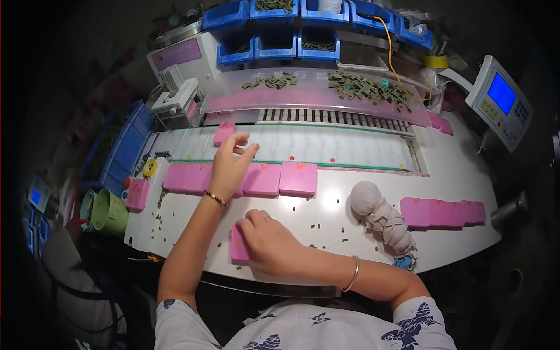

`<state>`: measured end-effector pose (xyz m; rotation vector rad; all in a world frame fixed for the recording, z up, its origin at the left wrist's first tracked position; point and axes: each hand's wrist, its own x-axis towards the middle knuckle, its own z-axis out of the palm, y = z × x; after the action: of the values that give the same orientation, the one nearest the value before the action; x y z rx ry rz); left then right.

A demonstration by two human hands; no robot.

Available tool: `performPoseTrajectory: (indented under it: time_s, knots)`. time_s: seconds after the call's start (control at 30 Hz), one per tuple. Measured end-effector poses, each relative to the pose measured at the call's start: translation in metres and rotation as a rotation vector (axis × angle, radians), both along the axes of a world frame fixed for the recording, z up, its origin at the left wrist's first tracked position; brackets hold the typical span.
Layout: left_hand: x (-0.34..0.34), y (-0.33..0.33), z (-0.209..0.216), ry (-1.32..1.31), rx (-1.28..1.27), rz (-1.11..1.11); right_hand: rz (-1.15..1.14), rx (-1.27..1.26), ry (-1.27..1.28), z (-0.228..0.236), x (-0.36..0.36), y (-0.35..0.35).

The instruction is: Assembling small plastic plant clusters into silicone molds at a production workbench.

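My left hand point(232, 163) reaches over the glassy conveyor strip, fingers apart and holding nothing. Just beyond its fingertips a pink block point(223, 134) with a dark mark lies on the strip. At the front of the white table my right hand point(269, 240) is closed on another pink block point(238, 245), whose left end shows beside the fingers. Several pink blocks point(297, 178) with red marks stand in a row along the strip's near edge, partly hidden behind my left wrist.
A knotted cloth bundle point(382, 219) lies to the right, beside more pink blocks point(446, 213). Small green pieces point(370, 87) are heaped on a clear sheet point(233, 104) at the back. Blue bins point(276, 46) stand beyond. A display panel point(500, 102) is at the right, green buckets point(109, 213) at the left.
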<state>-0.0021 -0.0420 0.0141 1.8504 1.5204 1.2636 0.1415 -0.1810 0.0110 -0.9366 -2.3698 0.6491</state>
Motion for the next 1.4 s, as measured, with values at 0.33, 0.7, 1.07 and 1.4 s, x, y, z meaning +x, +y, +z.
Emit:
performPoseTrajectory:
  time_s: [0.33, 0.7, 1.07, 1.4]
  knots:
    - [0.009, -0.086, 0.022, -0.397, -0.546, -0.279, -0.225, 0.041, -0.033, 0.039, 0.086, -0.001]
    - [-0.007, -0.053, 0.021, -0.161, -0.249, -0.222, -0.413, -0.002, 0.08, 0.048, 0.138, -0.023]
    - [0.065, -0.11, 0.031, -0.672, -0.851, -0.982, -0.254, 0.118, 0.277, 0.054, 0.137, -0.024]
    - [0.081, -0.118, 0.036, -0.366, -0.426, -0.925, -0.273, -0.066, 0.411, 0.043, 0.127, -0.027]
